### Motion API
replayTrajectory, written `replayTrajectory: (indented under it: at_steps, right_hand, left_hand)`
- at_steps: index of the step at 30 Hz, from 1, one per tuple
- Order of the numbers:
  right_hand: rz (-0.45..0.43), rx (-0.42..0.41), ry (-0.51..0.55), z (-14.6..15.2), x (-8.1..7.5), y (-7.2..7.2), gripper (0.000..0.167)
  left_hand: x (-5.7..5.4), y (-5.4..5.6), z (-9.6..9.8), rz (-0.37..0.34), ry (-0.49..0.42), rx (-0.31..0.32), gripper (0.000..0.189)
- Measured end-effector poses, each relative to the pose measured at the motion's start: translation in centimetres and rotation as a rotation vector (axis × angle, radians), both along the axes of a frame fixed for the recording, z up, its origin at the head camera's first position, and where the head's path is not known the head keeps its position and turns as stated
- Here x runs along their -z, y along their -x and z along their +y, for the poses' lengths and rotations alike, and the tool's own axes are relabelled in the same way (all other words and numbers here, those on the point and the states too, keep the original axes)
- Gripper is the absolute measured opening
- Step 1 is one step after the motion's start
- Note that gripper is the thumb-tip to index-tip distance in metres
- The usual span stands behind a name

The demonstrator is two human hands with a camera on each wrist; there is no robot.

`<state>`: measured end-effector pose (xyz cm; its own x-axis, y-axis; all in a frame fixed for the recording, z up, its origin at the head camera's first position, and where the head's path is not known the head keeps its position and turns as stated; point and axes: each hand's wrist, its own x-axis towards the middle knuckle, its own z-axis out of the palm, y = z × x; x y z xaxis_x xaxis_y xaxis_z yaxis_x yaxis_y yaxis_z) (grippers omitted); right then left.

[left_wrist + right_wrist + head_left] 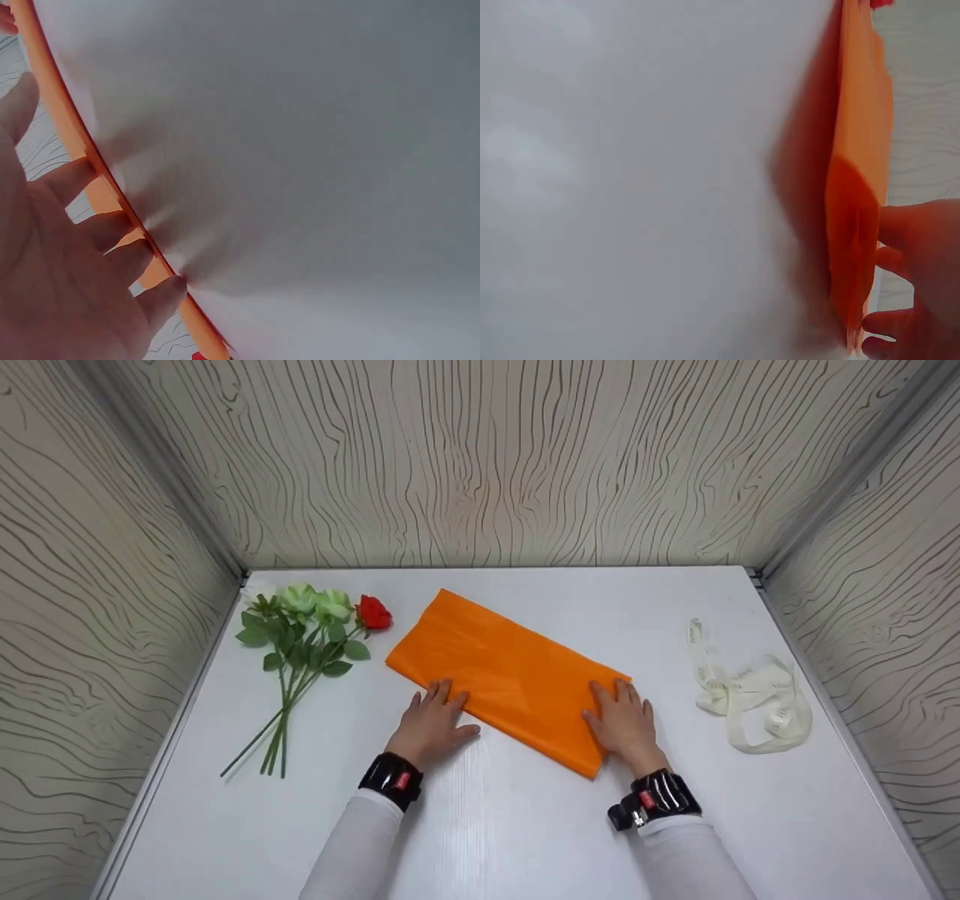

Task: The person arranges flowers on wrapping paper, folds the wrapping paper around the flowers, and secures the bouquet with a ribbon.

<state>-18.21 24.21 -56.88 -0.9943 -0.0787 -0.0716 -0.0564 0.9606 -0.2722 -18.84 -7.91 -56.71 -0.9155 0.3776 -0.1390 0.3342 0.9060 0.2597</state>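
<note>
A folded sheet of orange wrapping paper lies slantwise on the white table, its near edge running down to the right. My left hand rests its spread fingertips on that near edge, thumb held out beside it. At the paper's right end, my right hand lies with fingers extended on the surface. The left wrist view has the fingertips of the left hand along the thin orange edge. Seen from the right wrist, the folded end of the paper stands slightly puffed up beside the fingers.
To the left lie several long-stemmed flowers, among them a red rose and pale green blooms, stems crossing toward the front. A loose cream ribbon with printed lettering lies at the right. Patterned panels enclose the table.
</note>
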Motion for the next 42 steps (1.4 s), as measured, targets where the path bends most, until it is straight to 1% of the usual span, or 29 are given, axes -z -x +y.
replayTrajectory:
  at_steps: [2, 5, 8, 18, 22, 24, 26, 29, 32, 34, 36, 39, 41, 42]
  right_hand:
    - [-0.021, 0.027, 0.011, 0.9, 0.2, 0.4, 0.059]
    - [-0.053, 0.026, 0.029, 1.7, 0.3, 0.7, 0.062]
    - [-0.066, 0.028, 0.034, 1.9, 0.4, 0.8, 0.063]
    - [-0.015, 0.015, 0.063, 1.9, 0.7, 0.8, 0.064]
    - [0.021, 0.019, 0.135, 1.6, 0.7, 1.0, 0.067]
    - [0.029, 0.031, 0.198, 1.2, 0.6, 1.1, 0.070]
    - [0.018, 0.052, 0.278, 0.8, 0.3, 1.1, 0.071]
    - [0.013, 0.084, 0.388, -0.2, -0.3, 0.8, 0.063]
    - [0.025, 0.094, 0.444, -1.6, -1.0, 0.2, 0.051]
    - [0.051, 0.082, 0.444, -2.6, -1.4, -0.4, 0.046]
    - [0.102, 0.037, 0.419, -3.7, -1.9, -1.0, 0.043]
    - [0.214, -0.065, 0.346, -5.0, -2.2, -1.9, 0.042]
    - [0.290, -0.137, 0.287, -5.7, -2.3, -2.3, 0.042]
    - [0.318, -0.164, 0.265, -6.0, -2.3, -2.6, 0.042]
  left_hand:
    - [0.1, -0.1, -0.1, -0.020, -0.002, 0.001, 0.074]
    - [0.1, -0.1, -0.2, -0.028, -0.004, 0.003, 0.073]
    - [0.2, -0.1, -0.2, -0.021, -0.009, 0.011, 0.072]
    - [0.4, -0.1, -0.2, -0.017, -0.015, 0.005, 0.071]
    - [0.4, 0.0, -0.2, -0.009, -0.029, 0.003, 0.069]
    - [0.4, 0.1, -0.2, -0.009, -0.037, 0.000, 0.067]
    - [0.3, 0.2, -0.1, -0.018, -0.042, -0.006, 0.065]
    - [0.1, 0.4, 0.0, -0.031, -0.050, -0.019, 0.063]
    - [0.1, 0.5, 0.3, -0.022, -0.066, -0.032, 0.061]
    - [0.2, 0.5, 0.5, 0.008, -0.094, -0.031, 0.060]
    - [0.0, 0.5, 0.8, 0.045, -0.128, -0.036, 0.057]
    - [-0.5, 0.5, 1.6, 0.106, -0.179, -0.042, 0.053]
    - [-1.1, 0.5, 2.3, 0.120, -0.237, -0.063, 0.052]
    - [-1.5, 0.4, 2.7, 0.113, -0.274, -0.080, 0.052]
